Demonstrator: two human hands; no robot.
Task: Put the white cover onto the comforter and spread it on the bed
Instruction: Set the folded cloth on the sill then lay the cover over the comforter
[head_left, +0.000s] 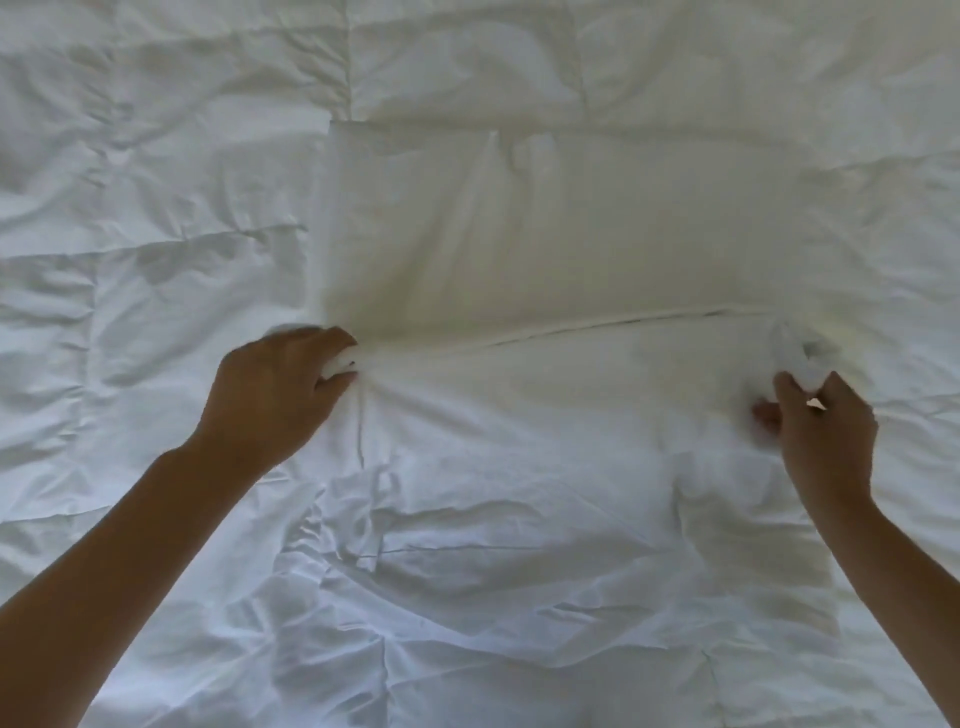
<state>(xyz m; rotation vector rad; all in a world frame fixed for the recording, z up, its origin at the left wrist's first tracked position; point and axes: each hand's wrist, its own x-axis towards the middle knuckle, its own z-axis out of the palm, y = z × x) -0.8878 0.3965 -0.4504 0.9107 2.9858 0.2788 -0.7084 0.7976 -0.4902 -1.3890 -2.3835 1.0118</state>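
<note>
The comforter (156, 218) was white cloth, matt and soft-looking, its surface puffed into stitched panels and crossed with fine crumples; left of the left hand (275, 395) it lay in shallow dimpled quilting. The white cover (545, 234), between and beyond the two hands, was thinner woven cloth, matt too, smoother and flatter, with sharp pressed fold lines and a slightly creamier cast. Where the left hand pinched it, the fabric gathered into tight radiating pleats. At the right hand (826, 431) the bunched cloth looked limp and light. Nearer than the hands, it rumpled in loose wrinkles.
</note>
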